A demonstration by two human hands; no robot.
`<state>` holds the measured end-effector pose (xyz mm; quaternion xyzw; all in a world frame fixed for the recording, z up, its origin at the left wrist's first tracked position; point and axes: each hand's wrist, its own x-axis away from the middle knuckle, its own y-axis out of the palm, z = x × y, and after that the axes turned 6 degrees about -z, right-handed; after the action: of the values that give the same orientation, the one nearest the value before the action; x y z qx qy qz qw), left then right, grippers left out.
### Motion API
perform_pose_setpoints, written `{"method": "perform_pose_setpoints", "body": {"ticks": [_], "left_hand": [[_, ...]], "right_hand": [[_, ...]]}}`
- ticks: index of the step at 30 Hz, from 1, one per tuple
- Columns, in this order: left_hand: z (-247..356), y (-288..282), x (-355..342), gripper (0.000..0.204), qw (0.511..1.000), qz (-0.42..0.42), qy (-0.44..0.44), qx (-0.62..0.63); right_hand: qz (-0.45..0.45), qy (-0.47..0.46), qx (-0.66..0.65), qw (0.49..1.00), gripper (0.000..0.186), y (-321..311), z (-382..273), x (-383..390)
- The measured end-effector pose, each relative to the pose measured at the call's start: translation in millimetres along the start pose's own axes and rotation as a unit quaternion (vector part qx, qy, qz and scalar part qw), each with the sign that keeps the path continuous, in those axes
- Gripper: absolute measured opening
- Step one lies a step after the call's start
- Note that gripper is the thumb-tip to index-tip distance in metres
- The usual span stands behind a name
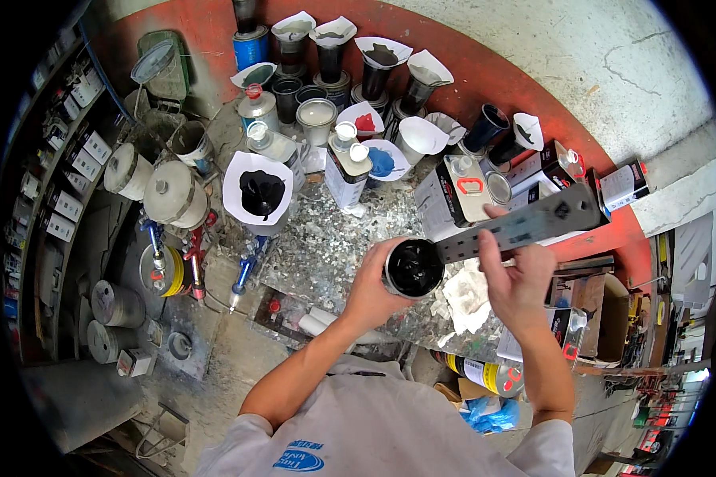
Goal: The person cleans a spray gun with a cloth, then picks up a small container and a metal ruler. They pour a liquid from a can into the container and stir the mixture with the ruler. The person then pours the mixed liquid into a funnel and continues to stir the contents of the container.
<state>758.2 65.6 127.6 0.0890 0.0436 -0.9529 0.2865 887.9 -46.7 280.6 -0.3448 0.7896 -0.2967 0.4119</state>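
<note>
My left hand (372,288) is wrapped round the side of a cup of glossy black paint (415,269), held above the front of the bench. In my right hand (522,288) is a long flat metal paddle (525,225) with slots along it. Its lower end meets the cup's right rim, and whether the tip reaches into the paint I cannot tell. The paddle's broad end slants up to the right. Just beyond the cup stands a rectangular metal can (453,191) with a red handle. A crumpled white cloth (466,297) lies beneath my right hand.
Paint-spattered bench top (314,238) surrounds the cup. A paper strainer with black paint (260,191) stands left, near a white-capped can (347,171). Several strainer-topped cups line the red wall (469,75). Spray guns (248,266) hang at the bench's left edge; a cardboard box (612,318) sits right.
</note>
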Motion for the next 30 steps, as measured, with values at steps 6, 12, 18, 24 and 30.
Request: {"method": "perform_pose_setpoints", "body": {"ticks": [6,12,18,24,30], "left_hand": [[8,1,-2,0.080,0.999,-0.028,0.004,-0.015],[-1,-13,-12,0.083,0.993,-0.108,-0.029,0.033],[8,-39,-28,0.083,0.958,-0.268,-0.063,0.082],[32,-54,-33,0.085,0.941,-0.317,-0.071,0.093],[19,-55,-23,0.087,0.972,-0.195,-0.066,0.112]], "right_hand": [[-0.055,0.034,-0.094,0.993,0.024,16,-1,5],[-0.220,-0.010,-0.151,0.964,0.019,-18,-2,-5],[-0.272,-0.202,-0.229,0.913,0.016,-47,-4,-57],[-0.284,-0.167,-0.103,0.939,0.013,-30,15,-58],[-0.252,-0.059,-0.053,0.964,0.012,-26,6,-24]]}}
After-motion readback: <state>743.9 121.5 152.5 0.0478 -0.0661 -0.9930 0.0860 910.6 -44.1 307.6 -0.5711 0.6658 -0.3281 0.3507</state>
